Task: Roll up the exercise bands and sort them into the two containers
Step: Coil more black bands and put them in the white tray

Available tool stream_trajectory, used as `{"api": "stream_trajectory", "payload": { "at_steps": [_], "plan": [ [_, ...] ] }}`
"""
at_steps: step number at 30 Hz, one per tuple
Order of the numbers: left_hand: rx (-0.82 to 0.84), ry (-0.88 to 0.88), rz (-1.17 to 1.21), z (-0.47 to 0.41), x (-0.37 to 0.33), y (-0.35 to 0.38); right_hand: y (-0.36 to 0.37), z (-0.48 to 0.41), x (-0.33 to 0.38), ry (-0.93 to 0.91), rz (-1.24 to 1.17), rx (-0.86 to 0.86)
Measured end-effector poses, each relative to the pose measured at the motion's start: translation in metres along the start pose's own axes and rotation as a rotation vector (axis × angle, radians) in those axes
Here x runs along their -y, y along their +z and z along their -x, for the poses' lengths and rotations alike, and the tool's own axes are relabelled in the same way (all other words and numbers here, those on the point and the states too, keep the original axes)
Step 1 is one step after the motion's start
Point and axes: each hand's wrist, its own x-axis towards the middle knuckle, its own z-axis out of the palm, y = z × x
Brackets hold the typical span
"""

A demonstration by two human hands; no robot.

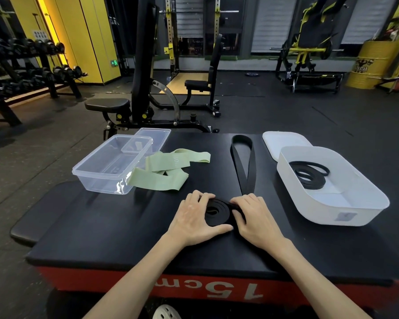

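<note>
We see 1 platform [102, 226] with a black padded top, and everything else lies on it. There are 2 containers: 1 white tub [320, 212] at the right and 1 clear box [97, 180] at the left. There are 2 lids, each behind its container: 1 white lid [283, 140] and 1 clear lid [157, 134]. The green bands [161, 180] lie loose in 1 heap just beside the box; we cannot count them surely. 1 coiled band [316, 184] lies inside the tub. 1 black band [221, 215] lies near the front middle, partly rolled, its unrolled loop stretching away from us between the heap and the tub. Our 2 hands hold its roll: the left hand [191, 217] curls fingers and thumb round the roll, and the right hand [256, 217] grips it where the loop leaves.
</note>
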Motion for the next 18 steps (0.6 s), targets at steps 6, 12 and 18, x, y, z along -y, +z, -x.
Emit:
{"api": "stream_trajectory", "payload": {
  "at_steps": [6,12,18],
  "plan": [
    [-0.019,0.030,0.002,0.001,-0.002,0.003,0.001,0.002,-0.004,-0.024,-0.015,-0.034],
    [0.142,0.207,0.203,-0.001,0.013,-0.002,-0.002,0.003,-0.004,0.000,0.007,-0.007],
    [0.132,0.180,0.166,0.000,0.010,0.000,-0.003,0.003,-0.004,-0.010,0.003,0.029]
  ]
}}
